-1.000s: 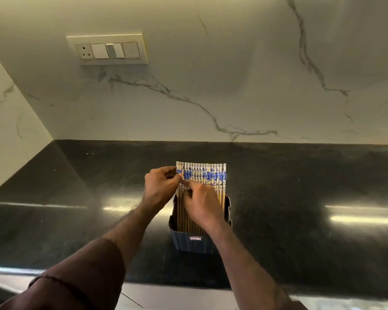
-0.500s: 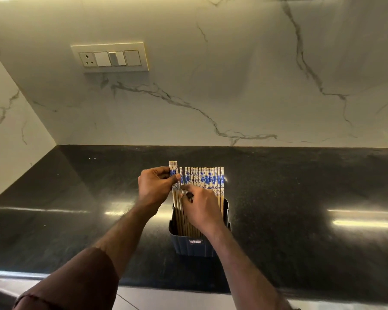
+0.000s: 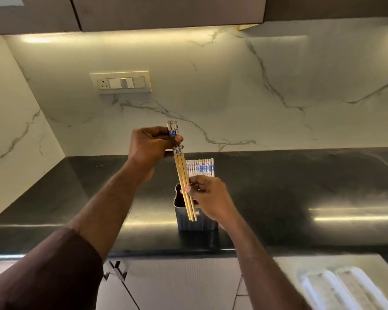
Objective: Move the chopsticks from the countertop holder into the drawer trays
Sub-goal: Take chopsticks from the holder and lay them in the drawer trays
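A few wooden chopsticks (image 3: 182, 175) with blue-and-white tops are lifted out of the holder, tips pointing down. My left hand (image 3: 151, 145) grips them near their patterned tops. My right hand (image 3: 207, 196) pinches their lower part with thumb and fingers. Below them the dark blue holder (image 3: 188, 221) stands on the black countertop (image 3: 300, 186). Several more chopsticks (image 3: 201, 167) remain upright in it, right behind my right hand. The left side of the holder looks vacant.
A marble wall with a switch plate (image 3: 121, 83) rises behind the counter, and cabinets hang above. Below the counter edge are cabinet fronts (image 3: 177, 285), and at the lower right an open drawer shows a pale tray (image 3: 336, 287) with long compartments.
My left hand has pulled a few chopsticks up and out of the holder. My right hand moved from the row to their lower part. The view tilted, showing the drawer tray.
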Action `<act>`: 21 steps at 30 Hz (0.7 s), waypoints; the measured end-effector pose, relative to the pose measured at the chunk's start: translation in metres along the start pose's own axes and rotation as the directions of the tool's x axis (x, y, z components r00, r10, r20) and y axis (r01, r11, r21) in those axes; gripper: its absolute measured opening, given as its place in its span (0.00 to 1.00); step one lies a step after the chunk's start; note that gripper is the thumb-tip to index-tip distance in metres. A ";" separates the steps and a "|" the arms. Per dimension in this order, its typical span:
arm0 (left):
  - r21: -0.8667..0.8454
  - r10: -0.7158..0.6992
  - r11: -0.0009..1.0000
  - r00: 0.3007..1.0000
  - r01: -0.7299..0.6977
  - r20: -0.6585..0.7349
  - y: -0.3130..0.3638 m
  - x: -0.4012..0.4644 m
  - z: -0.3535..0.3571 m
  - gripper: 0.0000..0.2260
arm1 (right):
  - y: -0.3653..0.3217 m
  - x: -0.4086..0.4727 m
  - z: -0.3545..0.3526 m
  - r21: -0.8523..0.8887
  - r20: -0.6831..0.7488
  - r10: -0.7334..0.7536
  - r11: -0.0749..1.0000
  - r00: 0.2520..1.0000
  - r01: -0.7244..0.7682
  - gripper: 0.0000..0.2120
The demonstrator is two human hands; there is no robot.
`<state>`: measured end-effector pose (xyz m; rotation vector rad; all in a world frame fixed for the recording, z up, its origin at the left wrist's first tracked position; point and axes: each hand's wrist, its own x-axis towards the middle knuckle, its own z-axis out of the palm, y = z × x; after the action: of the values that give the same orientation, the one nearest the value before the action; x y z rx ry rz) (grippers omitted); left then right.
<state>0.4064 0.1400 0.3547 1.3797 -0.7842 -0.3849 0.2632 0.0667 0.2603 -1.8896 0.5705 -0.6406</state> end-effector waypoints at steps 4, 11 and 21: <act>-0.044 -0.073 0.996 0.994 0.077 0.084 -0.005 -0.050 0.029 0.07 | 0.008 -0.072 -0.028 0.076 0.042 0.111 0.991 0.993 -0.114 0.08; -0.112 -0.307 0.932 0.916 0.344 0.260 -0.057 -0.139 0.138 0.09 | 0.060 -0.196 -0.104 0.028 -0.078 0.357 0.934 0.931 -0.356 0.04; 0.017 -0.496 0.841 0.761 0.540 0.418 -0.159 -0.230 0.335 0.03 | 0.179 -0.300 -0.231 0.012 -0.247 0.643 0.750 0.725 -0.661 0.06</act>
<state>0.0463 0.0220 0.1393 1.4226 -0.6873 -1.1740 -0.1302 0.0376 0.1208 -1.5253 1.3640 -0.3670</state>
